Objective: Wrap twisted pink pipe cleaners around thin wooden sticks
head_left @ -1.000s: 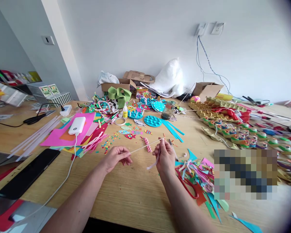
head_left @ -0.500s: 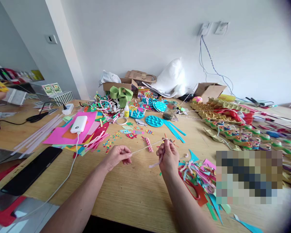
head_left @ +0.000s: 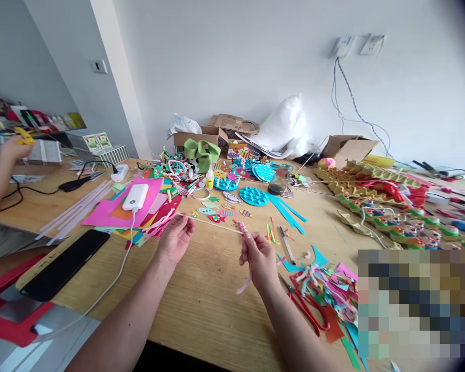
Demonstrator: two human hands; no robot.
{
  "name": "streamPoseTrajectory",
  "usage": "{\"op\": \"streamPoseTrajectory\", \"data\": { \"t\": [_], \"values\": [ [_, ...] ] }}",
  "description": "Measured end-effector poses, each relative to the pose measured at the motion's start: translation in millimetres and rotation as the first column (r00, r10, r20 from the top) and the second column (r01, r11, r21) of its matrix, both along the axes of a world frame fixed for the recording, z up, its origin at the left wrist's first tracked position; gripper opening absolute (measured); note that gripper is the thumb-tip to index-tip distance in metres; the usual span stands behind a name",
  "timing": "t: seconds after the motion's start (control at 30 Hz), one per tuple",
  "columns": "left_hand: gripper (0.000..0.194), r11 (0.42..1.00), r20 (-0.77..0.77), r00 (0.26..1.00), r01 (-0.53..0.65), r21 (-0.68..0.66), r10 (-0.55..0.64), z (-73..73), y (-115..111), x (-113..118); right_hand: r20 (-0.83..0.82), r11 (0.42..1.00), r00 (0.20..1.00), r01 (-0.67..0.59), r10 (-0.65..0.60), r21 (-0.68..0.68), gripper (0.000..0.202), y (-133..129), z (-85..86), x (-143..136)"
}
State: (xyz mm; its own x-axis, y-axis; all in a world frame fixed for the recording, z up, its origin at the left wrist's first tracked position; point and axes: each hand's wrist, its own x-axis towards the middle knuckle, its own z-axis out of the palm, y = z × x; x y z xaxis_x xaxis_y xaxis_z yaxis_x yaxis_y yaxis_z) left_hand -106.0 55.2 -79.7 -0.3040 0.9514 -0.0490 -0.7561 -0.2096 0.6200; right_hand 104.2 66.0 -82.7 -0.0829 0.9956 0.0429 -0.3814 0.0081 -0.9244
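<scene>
A thin pale strip (head_left: pixel 214 224) is stretched between my two hands above the wooden table. My left hand (head_left: pixel 176 238) pinches its left end, close to the pink strips beside the coloured paper. The right end is pinched in my right hand (head_left: pixel 257 254), and a loose pale tail (head_left: pixel 245 284) hangs below those fingers. Just behind my right hand lies a pink twisted piece (head_left: pixel 241 226), partly hidden. Several paper fish (head_left: pixel 227 213) lie beyond the strip. A pen (head_left: pixel 287 245) rests to the right of my right hand.
Red-handled scissors (head_left: pixel 308 312) and paper scraps (head_left: pixel 343 289) lie by my right forearm. At left are a black phone (head_left: pixel 64 264) and a white power bank (head_left: pixel 135 197) with a cable. A glue bottle (head_left: pixel 210 178) stands behind the fish. Another person's hand (head_left: pixel 16 147) holds something yellow, far left.
My left hand has risen and the strip's slant has reversed, its left end now higher. My right hand has moved slightly left and down. The view has shifted, and the scissors and pen now show.
</scene>
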Motion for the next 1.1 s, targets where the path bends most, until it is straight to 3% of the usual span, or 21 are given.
{"op": "streamPoseTrajectory", "data": {
  "t": [0.1,0.17,0.23,0.37,0.47,0.53,0.67,0.83,1.1],
  "values": [
    [0.003,0.998,0.123,0.991,-0.055,-0.043,0.06,3.8,2,-16,0.08,0.995,0.992,-0.096,0.096,-0.007,0.031,-4,-1.9,-3],
    [0.008,0.997,0.189,0.98,-0.057,-0.059,0.067,6.6,2,-25,0.077,0.992,0.99,-0.118,0.121,-0.032,0.032,-5,-1.3,-3],
    [0.011,0.998,0.179,0.982,0.066,-0.019,-0.061,8.5,0,-29,0.038,0.987,0.989,-0.143,0.146,-0.074,0.031,-4,0.4,-3],
    [0.014,0.915,-0.077,0.914,0.392,-0.093,-0.399,7.2,-8,-7,-0.039,0.967,0.973,-0.229,0.226,-0.115,0.032,-3,3.5,-3],
    [0.025,0.827,-0.281,0.779,0.512,-0.231,-0.561,4.1,-16,19,-0.085,0.944,0.948,-0.314,0.306,-0.101,0.038,-4,4.0,-3],
    [0.033,0.795,-0.367,0.705,0.533,-0.29,-0.607,2.7,-20,31,-0.109,0.924,0.929,-0.365,0.354,-0.113,0.035,-5,3.9,-2],
    [0.045,0.774,-0.438,0.639,0.542,-0.329,-0.633,2.4,-24,37,-0.112,0.881,0.901,-0.434,0.419,-0.19,0.03,-6,4.2,-2],
    [0.044,0.788,-0.467,0.635,0.515,-0.338,-0.615,2.8,-25,36,-0.11,0.838,0.877,-0.48,0.468,-0.26,0.032,-7,5.3,-2],
    [0.041,0.805,-0.502,0.631,0.496,-0.325,-0.591,-0.5,-25,37,-0.101,0.821,0.872,-0.486,0.48,-0.299,0.032,-7,5.3,-1]
  ]
}}
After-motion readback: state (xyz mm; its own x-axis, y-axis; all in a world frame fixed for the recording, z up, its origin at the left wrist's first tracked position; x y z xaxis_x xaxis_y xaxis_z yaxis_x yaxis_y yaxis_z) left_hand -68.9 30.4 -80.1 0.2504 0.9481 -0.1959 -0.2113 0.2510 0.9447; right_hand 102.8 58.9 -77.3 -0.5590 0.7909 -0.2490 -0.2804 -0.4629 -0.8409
